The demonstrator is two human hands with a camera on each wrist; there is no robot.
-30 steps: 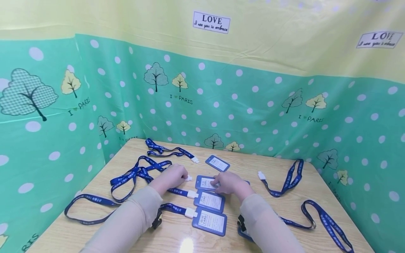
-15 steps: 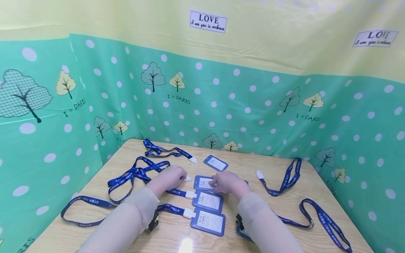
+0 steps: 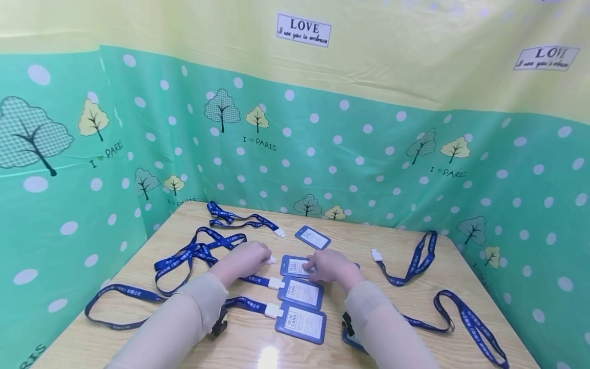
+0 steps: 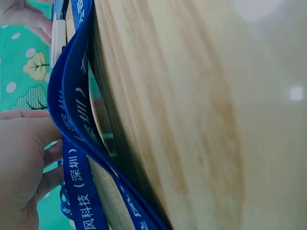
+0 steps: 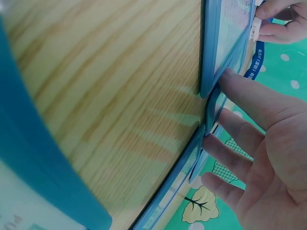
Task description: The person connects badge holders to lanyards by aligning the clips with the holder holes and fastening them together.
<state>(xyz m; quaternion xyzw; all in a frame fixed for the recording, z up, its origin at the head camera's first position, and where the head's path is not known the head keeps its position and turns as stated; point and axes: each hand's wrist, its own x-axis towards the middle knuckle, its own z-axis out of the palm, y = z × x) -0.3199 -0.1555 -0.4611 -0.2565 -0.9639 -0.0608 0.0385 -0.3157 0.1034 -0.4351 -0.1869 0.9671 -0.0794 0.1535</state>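
My left hand [image 3: 246, 258] pinches the white clip [image 3: 271, 260] at the end of a blue printed lanyard; the right wrist view shows this clip [image 5: 255, 28] between thumb and fingers. Just right of it lies a blue ID card holder [image 3: 289, 266]. Over that holder rests my right hand [image 3: 331, 265], with fairly straight, spread fingers touching it. Part of another blue holder [image 5: 175, 184] shows beside these fingers. Nearer to me, two holders, a middle one [image 3: 301, 292] and a front one [image 3: 300, 322], lie with white lanyard clips at their left ends.
A loose holder [image 3: 313, 237] lies at the back, beside a lanyard [image 3: 244, 220] with a white clip. More blue lanyards curl on the left [image 3: 184, 259] and right [image 3: 417, 261]. Under my right forearm a holder [image 3: 354, 340] is partly hidden. A patterned curtain [image 3: 286, 169] encloses the wooden table.
The head view has shifted slightly, so the scene sits a little further left. Both hands stay in nearly the same place over the table.
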